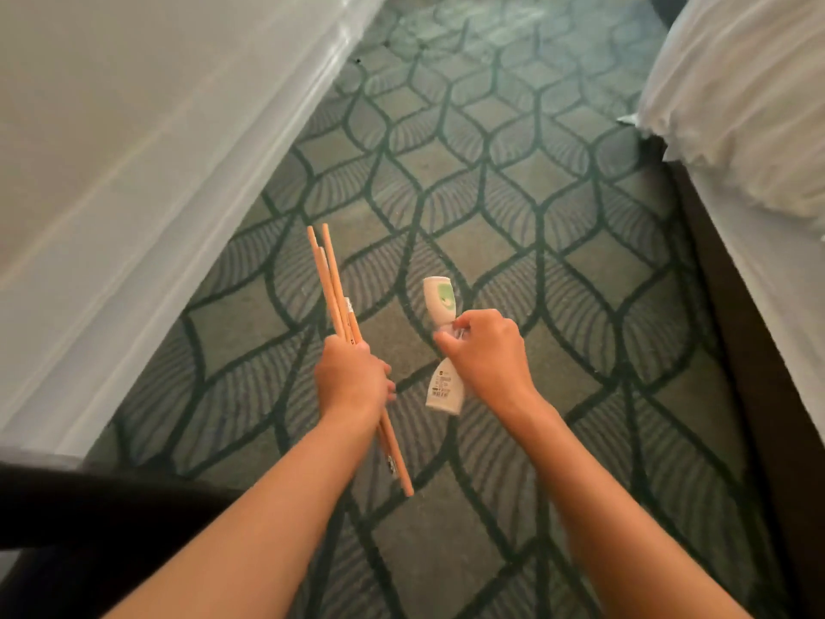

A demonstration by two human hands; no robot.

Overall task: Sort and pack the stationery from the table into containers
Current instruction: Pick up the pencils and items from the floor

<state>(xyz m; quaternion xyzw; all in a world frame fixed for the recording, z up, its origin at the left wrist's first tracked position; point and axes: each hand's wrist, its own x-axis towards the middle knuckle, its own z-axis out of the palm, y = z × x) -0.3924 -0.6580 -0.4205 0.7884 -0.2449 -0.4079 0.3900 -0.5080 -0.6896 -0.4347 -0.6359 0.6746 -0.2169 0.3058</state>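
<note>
Green patterned carpet (491, 180) fills the view under and past both hands. Pale wall (111, 127) with skirting runs off beyond the left hand, white bed (750, 105) sits out to the right of the right hand, and a dark chair edge (89, 507) is below the left forearm. No table or container is in view. Left hand (352, 377) is fisted round a bundle of pencils (332, 283) at about mid-length, with long ends sticking out above and below the fist. Right hand (486, 350), just beside the left and not touching it, pinches a white pack (439, 299) at its narrow middle; one white end with a green mark points up and a labelled end hangs below the fingers. What the pack is, cannot tell. Handling guess: the pencils are light, stiff and smooth, so loose ones could slide out of the bundle; a mid-length grip is right, kept snug, with the ends level before dropping into a cup. The pack looks light with glossy wrap that is likely slippery, and the middle pinch lets it swing, so gripping one solid end would be safer.
</note>
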